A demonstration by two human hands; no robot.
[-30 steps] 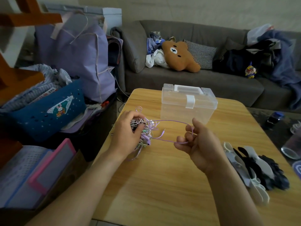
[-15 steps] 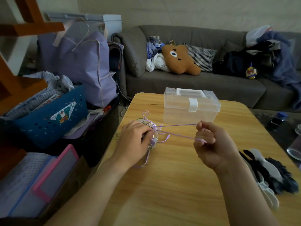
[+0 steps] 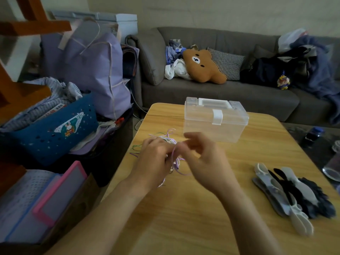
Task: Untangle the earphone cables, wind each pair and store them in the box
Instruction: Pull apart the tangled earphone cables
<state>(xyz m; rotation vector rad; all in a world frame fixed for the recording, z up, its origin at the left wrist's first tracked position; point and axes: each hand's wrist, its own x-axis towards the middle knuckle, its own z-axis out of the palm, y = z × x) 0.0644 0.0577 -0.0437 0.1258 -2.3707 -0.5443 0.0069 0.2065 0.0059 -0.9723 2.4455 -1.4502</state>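
A tangled bundle of earphone cables [image 3: 170, 142], purple, green and white, lies under my hands near the left edge of the wooden table [image 3: 193, 208]. My left hand [image 3: 154, 161] grips the bundle from the left, covering most of it. My right hand [image 3: 202, 159] is close against it on the right, blurred, fingers curled at the purple cable [image 3: 177, 165] that loops down between both hands. The clear plastic box [image 3: 215, 119] stands behind them with its lid down and white latch facing me.
Grey, white and black items [image 3: 292, 196] lie piled at the table's right edge. A glass [image 3: 332, 168] stands beyond that edge. Bags and a blue basket [image 3: 55, 129] crowd the floor at left; a grey sofa [image 3: 230, 96] runs behind.
My right hand, which held a purple cable stretched out to the right, has come back left to the bundle; the taut strand is now slack loops between my hands.
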